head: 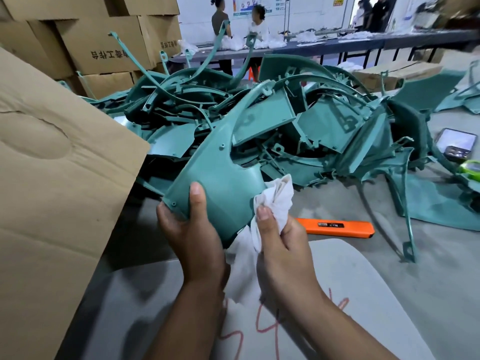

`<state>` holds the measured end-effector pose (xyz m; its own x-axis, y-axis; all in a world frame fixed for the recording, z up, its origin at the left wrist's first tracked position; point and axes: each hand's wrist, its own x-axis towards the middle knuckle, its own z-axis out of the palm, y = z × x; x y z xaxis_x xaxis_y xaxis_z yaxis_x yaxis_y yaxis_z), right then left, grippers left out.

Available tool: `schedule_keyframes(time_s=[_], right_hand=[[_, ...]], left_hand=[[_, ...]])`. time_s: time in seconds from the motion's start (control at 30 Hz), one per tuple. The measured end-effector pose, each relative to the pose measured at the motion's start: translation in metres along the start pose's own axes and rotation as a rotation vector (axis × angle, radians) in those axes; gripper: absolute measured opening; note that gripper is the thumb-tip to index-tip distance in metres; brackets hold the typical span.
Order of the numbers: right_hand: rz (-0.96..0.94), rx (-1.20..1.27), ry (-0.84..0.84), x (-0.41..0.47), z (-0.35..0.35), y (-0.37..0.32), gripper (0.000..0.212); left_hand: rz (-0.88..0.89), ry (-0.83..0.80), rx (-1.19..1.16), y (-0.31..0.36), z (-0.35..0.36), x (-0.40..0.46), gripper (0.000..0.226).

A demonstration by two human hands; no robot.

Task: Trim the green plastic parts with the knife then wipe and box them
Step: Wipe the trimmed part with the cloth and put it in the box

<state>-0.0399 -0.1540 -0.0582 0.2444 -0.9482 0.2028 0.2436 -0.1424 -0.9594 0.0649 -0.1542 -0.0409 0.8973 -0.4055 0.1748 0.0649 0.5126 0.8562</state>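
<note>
My left hand (193, 229) grips the lower end of a green plastic part (223, 167), smooth, curved, matte, thumb across its face. My right hand (279, 245) clenches a crumpled white cloth (275, 196) against the part's right edge. Just right of that hand: an orange knife (337, 226), flat, its black label unreadable. Beyond my hands: a tangled pile of green parts (285, 120). Left: a plain cardboard box (57, 172), cut off. Below: red scrawl on the grey table (363, 281), illegible.
</note>
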Motion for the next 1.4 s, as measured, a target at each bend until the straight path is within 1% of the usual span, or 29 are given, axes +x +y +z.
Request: schedule_keyframes(time_s=[0.07,0.13,0.17,0.23,0.3,0.33,0.37,0.4,0.47,0.5,0.53,0.57,0.6,0.67,0.7,0.77,0.8,0.87,0.97,1.03,1.07,1.13,1.17,1.2,1.23,1.3,1.33,1.37,1.4], right_hand=[[0.060,0.053,0.021,-0.002,0.003,-0.001,0.044],[0.108,0.108,0.013,-0.003,0.004,-0.004,0.055],[0.131,0.182,0.014,-0.005,0.004,-0.005,0.059],[0.222,0.411,0.048,-0.006,0.002,-0.008,0.054],[0.310,0.554,0.104,-0.004,0.000,-0.011,0.065],[0.324,0.568,0.136,-0.004,-0.001,-0.012,0.069],[0.307,0.542,0.185,-0.002,-0.002,-0.012,0.067],[0.243,0.461,0.245,-0.001,-0.005,-0.012,0.058],[0.020,0.166,0.361,0.004,-0.013,-0.014,0.040],[-0.051,0.074,0.400,0.008,-0.020,-0.012,0.035],[-0.042,0.052,0.419,0.012,-0.026,-0.010,0.032],[0.045,0.069,0.414,0.016,-0.028,-0.009,0.029],[0.179,0.109,0.360,0.016,-0.029,-0.006,0.024],[0.385,0.248,0.193,0.016,-0.026,-0.001,0.021],[0.405,0.257,0.082,0.014,-0.023,0.001,0.026],[0.308,0.176,-0.140,0.009,-0.017,0.005,0.035],[0.218,0.098,-0.196,0.007,-0.016,0.005,0.030],[0.054,-0.017,-0.196,0.007,-0.015,0.007,0.020],[-0.064,-0.198,-0.112,0.009,-0.013,0.009,0.018],[-0.172,-0.354,0.005,0.010,-0.014,0.007,0.021],[-0.248,-0.407,0.059,0.011,-0.016,0.003,0.024],[-0.367,-0.489,0.116,0.015,-0.024,-0.004,0.038],[-0.389,-0.508,0.106,0.020,-0.032,-0.009,0.042],[-0.390,-0.518,0.049,0.025,-0.042,-0.013,0.044],[-0.374,-0.520,-0.053,0.029,-0.053,-0.017,0.047],[-0.305,-0.498,-0.249,0.034,-0.070,-0.022,0.054],[-0.268,-0.466,-0.280,0.034,-0.073,-0.023,0.056],[-0.247,-0.410,-0.247,0.032,-0.073,-0.023,0.056],[-0.206,-0.307,-0.156,0.030,-0.070,-0.023,0.055]], left_hand=[[0.003,0.010,-0.010,-0.001,-0.003,0.005,0.009],[-0.019,0.022,-0.026,0.000,-0.004,0.007,0.021],[-0.042,0.024,-0.034,-0.001,-0.003,0.007,0.026],[-0.086,0.025,-0.067,-0.003,-0.002,0.006,0.029],[-0.108,0.017,-0.082,-0.006,0.002,0.003,0.028],[-0.109,0.013,-0.080,-0.007,0.003,0.003,0.028],[-0.101,0.003,-0.072,-0.008,0.003,0.002,0.026],[-0.074,-0.009,-0.042,-0.010,0.001,0.003,0.022],[0.048,-0.043,0.044,-0.003,0.000,0.004,0.015],[0.109,-0.050,0.073,0.001,0.000,0.006,0.016],[0.149,-0.033,0.075,0.001,-0.002,0.009,0.019],[0.144,0.007,0.053,-0.001,-0.004,0.014,0.020],[0.107,0.056,0.029,-0.004,-0.004,0.018,0.018],[-0.001,0.104,0.031,-0.011,-0.003,0.021,0.032],[-0.043,0.088,0.069,-0.015,-0.002,0.020,0.038],[-0.133,0.032,0.086,-0.017,0.001,0.016,0.053],[-0.185,0.011,0.061,-0.018,0.002,0.014,0.058],[-0.265,0.011,-0.001,-0.022,0.003,0.013,0.049],[-0.383,0.033,-0.151,-0.018,0.005,0.007,0.023],[-0.434,-0.041,-0.213,-0.011,0.009,0.001,0.021],[-0.425,-0.099,-0.194,-0.007,0.012,-0.002,0.023],[-0.269,-0.212,-0.015,-0.001,0.013,-0.006,0.030],[-0.153,-0.254,0.095,0.002,0.010,-0.004,0.033],[-0.059,-0.292,0.175,0.004,0.004,0.001,0.035],[-0.025,-0.359,0.223,0.006,-0.002,0.009,0.033],[-0.117,-0.545,0.209,0.015,-0.013,0.022,0.028],[-0.196,-0.630,0.169,0.018,-0.018,0.025,0.026],[-0.248,-0.675,0.133,0.019,-0.020,0.026,0.024],[-0.240,-0.659,0.112,0.020,-0.019,0.026,0.023]])
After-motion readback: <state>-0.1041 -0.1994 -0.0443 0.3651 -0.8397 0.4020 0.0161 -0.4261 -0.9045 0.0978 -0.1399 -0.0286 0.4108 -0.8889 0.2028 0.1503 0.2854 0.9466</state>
